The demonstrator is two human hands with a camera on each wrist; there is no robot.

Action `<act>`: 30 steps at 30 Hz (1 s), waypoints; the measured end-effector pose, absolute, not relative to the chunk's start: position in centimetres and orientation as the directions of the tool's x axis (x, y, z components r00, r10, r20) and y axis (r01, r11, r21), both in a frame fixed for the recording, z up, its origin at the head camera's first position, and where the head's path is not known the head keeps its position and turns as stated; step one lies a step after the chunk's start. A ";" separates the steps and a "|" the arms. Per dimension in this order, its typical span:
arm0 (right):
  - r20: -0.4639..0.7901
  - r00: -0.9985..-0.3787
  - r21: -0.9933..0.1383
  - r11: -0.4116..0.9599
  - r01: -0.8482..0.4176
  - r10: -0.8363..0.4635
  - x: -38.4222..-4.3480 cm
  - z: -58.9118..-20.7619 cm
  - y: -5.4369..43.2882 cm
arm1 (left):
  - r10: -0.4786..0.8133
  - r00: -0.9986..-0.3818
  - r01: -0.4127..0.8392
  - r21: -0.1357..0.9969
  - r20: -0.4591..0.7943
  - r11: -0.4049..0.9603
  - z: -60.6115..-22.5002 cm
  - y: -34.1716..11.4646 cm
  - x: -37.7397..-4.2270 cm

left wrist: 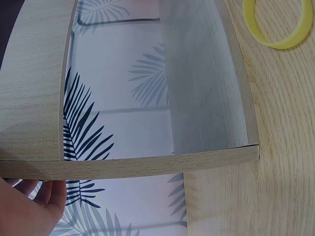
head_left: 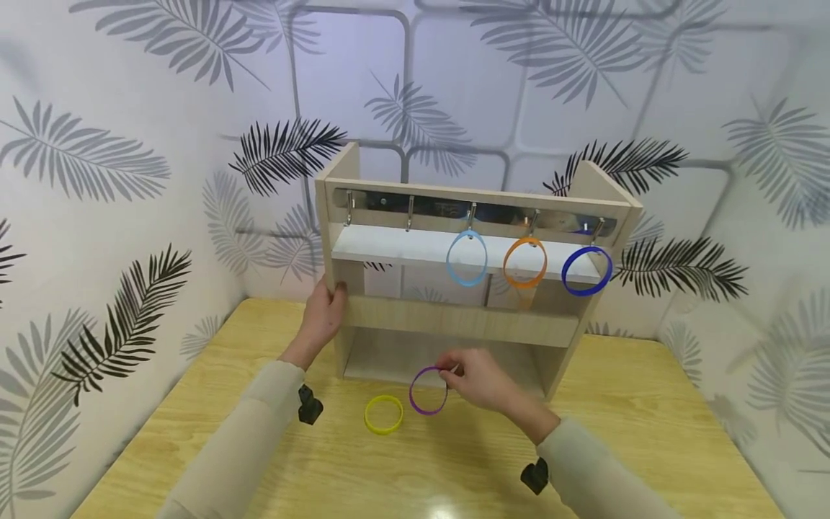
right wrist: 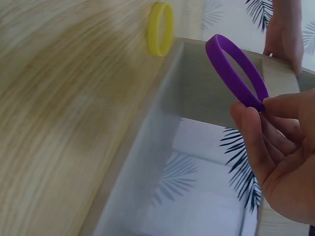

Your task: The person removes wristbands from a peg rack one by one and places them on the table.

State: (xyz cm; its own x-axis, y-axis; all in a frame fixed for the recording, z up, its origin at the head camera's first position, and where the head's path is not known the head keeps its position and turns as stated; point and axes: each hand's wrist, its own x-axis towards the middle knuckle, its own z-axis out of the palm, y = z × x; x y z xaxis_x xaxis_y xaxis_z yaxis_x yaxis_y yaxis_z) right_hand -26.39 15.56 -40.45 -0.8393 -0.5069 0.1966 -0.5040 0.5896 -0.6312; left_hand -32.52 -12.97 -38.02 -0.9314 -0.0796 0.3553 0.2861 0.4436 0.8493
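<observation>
1. Above the desk (head_left: pixel 311 468), by the shelf unit (head_left: pixel 454 319), the purple ring (right wrist: pixel 229 73) is in the air, pinched by the right hand (head_left: pixel 483 378).
2. Nearby, the yellow ring (head_left: pixel 384 432) lies on the desk.
3. The light blue ring (head_left: pixel 467 282), orange ring (head_left: pixel 524 285) and dark blue ring (head_left: pixel 586 292) hang on hooks; purple and yellow seem left to hang.
4. Behind the unit's open compartments, the patterned wall (left wrist: pixel 123 128) shows.
5. The left hand (head_left: pixel 322 315) grips the unit's left side panel (left wrist: pixel 123 168), fingers outside.

Both sleeves (head_left: pixel 230 443) are long, plain and off-white; beside each cuff (head_left: pixel 277 380) sits one small, black, angular wrist camera (head_left: pixel 310 406).
</observation>
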 end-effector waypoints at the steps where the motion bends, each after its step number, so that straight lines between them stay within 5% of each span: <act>1: 0.185 -0.839 -0.638 0.587 -0.499 -0.512 -26.4 -40.8 15.7 | -0.080 -0.933 0.282 0.853 0.350 0.440 -38.0 -13.0 -32.5; 30: 0.063 -0.835 -0.699 0.572 -0.428 -0.547 -28.2 -46.5 16.2 | -0.081 -0.926 0.300 0.847 0.370 0.439 -38.3 -13.0 -32.6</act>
State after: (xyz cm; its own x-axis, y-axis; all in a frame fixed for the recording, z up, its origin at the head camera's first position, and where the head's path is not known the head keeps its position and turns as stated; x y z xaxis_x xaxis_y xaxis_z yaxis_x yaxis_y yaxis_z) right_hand -28.24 16.19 -46.47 -0.8346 -0.5473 0.0625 -0.4278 0.5725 -0.6995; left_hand -32.62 -13.02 -38.27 -0.9256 -0.0809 0.3697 0.2999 0.4387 0.8471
